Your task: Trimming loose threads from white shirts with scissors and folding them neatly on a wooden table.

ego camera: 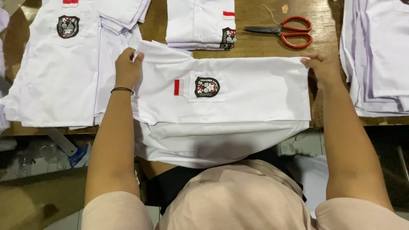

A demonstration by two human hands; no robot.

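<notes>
A white shirt [251, 91] with a red-and-white patch and a dark round badge on its pocket lies across the wooden table's front edge, its lower part hanging toward my lap. My left hand [127, 67], with a black band on the wrist, pinches the shirt's upper left corner. At the shirt's upper right corner, my right hand [324, 66] grips the cloth. The shirt is stretched flat between both hands.
A stack of white shirts [59, 76] lies at the left, a folded one [198, 23] at the back centre, another pile [379, 55] at the right. Red-handled scissors [285, 32] rest on the wooden table [255, 47] behind the shirt.
</notes>
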